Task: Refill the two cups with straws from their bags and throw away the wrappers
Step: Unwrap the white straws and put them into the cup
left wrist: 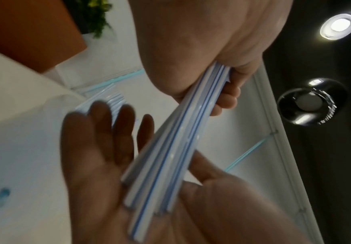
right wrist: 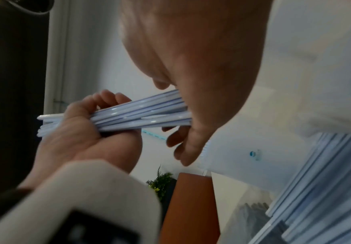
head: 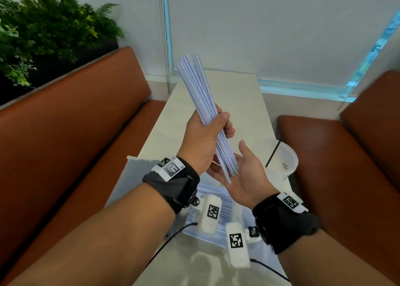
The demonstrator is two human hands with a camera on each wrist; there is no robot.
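Two hands share one bundle of straws above the table: the left hand grips its middle, the right hand lies spread, palm up, under its lower ends. A white cup sits just right; more straws in a bag lie below the wrists.

Bare forearms here, no sleeves. Each wrist wears a black strap topped by a white tag with a black square code; white camera blocks, coded too, trail thin black cables.
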